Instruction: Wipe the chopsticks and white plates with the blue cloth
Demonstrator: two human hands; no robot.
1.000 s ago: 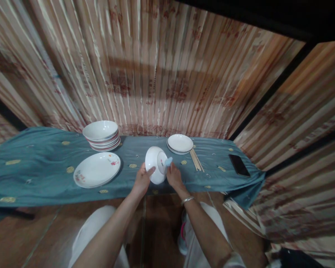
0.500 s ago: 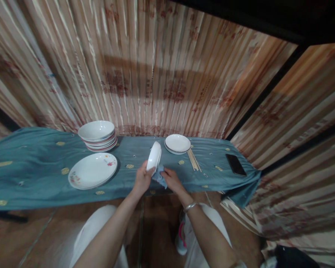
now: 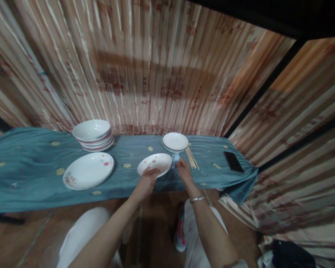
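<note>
My left hand (image 3: 147, 180) grips the near rim of a white plate (image 3: 155, 163) with small flower prints, held face up and nearly level just over the teal tablecloth (image 3: 33, 171). My right hand (image 3: 183, 170) is closed on a small light blue cloth (image 3: 175, 159) at the plate's right edge. A silver bangle sits on my right wrist.
A stack of white bowls (image 3: 92, 134) stands at the back left, with a large flowered plate (image 3: 88, 175) in front of it. A short stack of small plates (image 3: 175, 142), chopsticks (image 3: 191, 157) and a black phone (image 3: 233, 162) lie to the right. A striped curtain hangs behind.
The plate went from bottom side towards me, through standing on edge, to face up and nearly level. My right hand with the cloth moved from the plate's underside to its right edge.
</note>
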